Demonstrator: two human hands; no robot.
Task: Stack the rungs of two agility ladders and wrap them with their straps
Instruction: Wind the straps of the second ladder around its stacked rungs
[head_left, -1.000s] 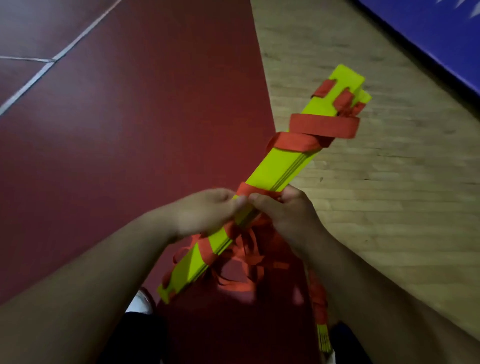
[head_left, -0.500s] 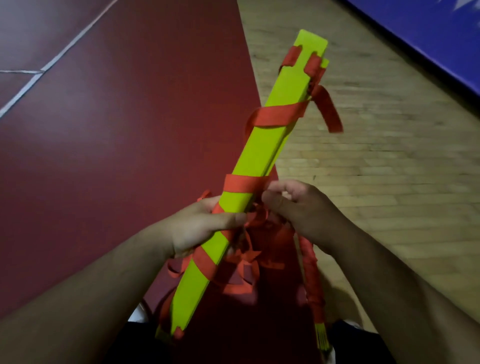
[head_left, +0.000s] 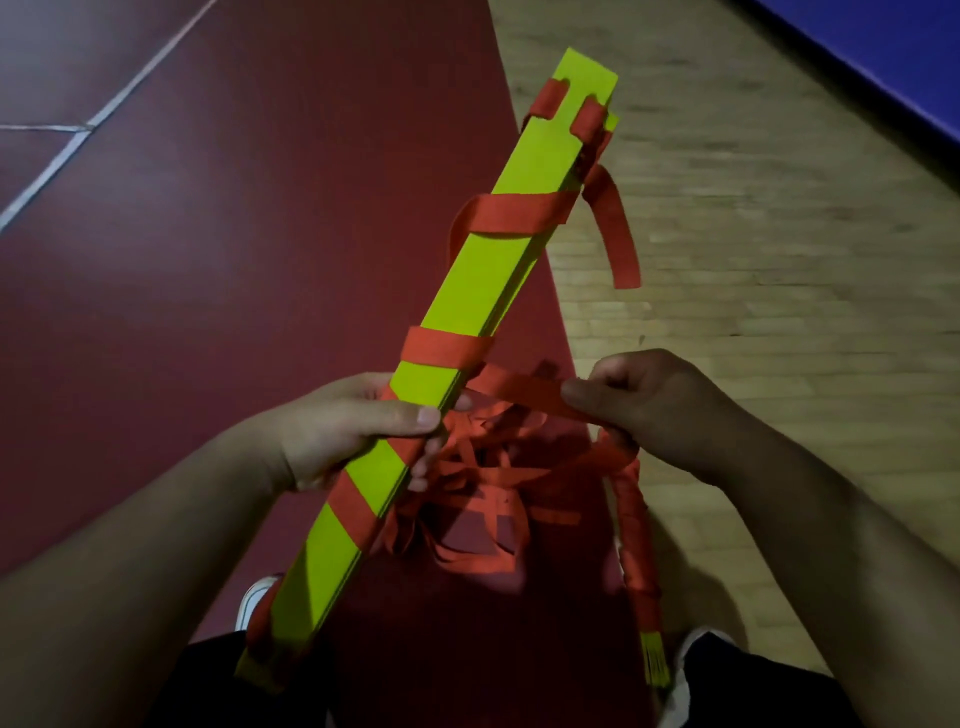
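Observation:
A stack of yellow-green ladder rungs (head_left: 483, 291) slants from the lower left up to the top centre, with orange straps wound round it in several places. My left hand (head_left: 358, 421) grips the stack at its middle, thumb across the top face. My right hand (head_left: 644, 400) pinches a taut orange strap (head_left: 519, 387) that runs from the stack's right edge. Loose strap loops (head_left: 483, 499) hang tangled below both hands. A second bundle (head_left: 636, 551), wrapped tight in orange strap with yellow rung ends showing at the bottom, hangs under my right wrist.
Below lies dark red sports flooring (head_left: 234, 260) with white lines at the left. Pale wooden floor (head_left: 753, 234) fills the right side, and a blue mat edge (head_left: 893, 57) crosses the top right corner. White shoes (head_left: 254, 597) show near the bottom.
The stack has swung more upright and its flat face now turns up. My right hand has moved right, away from the stack, pulling the strap taut.

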